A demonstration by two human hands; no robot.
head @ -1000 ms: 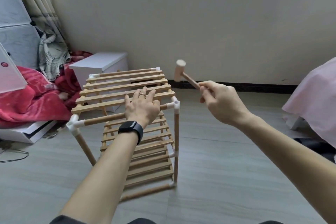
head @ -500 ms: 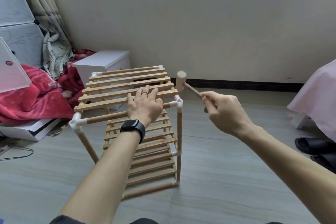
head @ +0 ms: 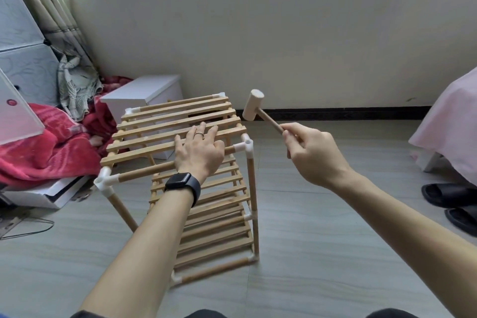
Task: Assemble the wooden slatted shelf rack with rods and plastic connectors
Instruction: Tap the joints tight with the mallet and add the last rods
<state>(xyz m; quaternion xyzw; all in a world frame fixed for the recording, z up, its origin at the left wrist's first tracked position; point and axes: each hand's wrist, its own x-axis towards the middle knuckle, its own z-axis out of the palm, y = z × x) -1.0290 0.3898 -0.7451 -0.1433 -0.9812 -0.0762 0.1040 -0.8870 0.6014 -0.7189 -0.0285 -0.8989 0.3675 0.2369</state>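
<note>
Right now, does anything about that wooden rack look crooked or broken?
Nothing looks broken. The near left leg seems to slant inward below its white connector, while the near right leg stands straight; the wide-angle lens may cause that. The left hand lies flat on the top slats; the right hand grips a mallet.

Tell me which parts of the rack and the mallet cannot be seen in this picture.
Head view:
- front rod of the rack: middle hidden under the left hand.
- mallet: handle end hidden inside the right hand.
- white box: lower part hidden behind the rack.
- black sandals: cut off by the right edge.
- corner connector: too small to tell if fully seated.
</note>
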